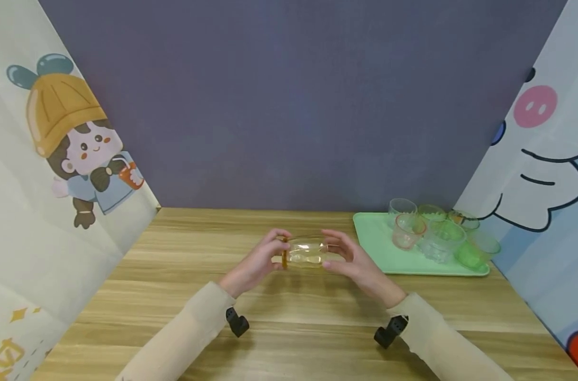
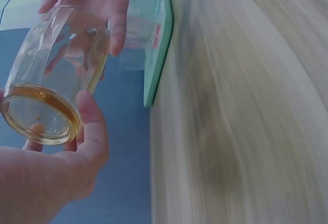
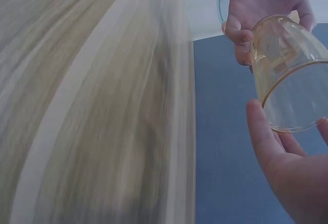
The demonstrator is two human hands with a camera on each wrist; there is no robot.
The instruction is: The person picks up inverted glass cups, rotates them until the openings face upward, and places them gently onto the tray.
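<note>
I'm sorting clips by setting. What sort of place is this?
Probably a staged tabletop booth, not a real kitchen: a wooden table walled in by cartoon-print sheets and a plain grey backdrop, with a green tray of plastic cups.

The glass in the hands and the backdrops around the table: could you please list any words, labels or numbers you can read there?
Glass: no readable text.
Left backdrop: yellow marks at the bottom corner, cut off and unreadable.
Cups on the green tray: no labels visible.
Otherwise there are only cartoon drawings, no words.
</note>
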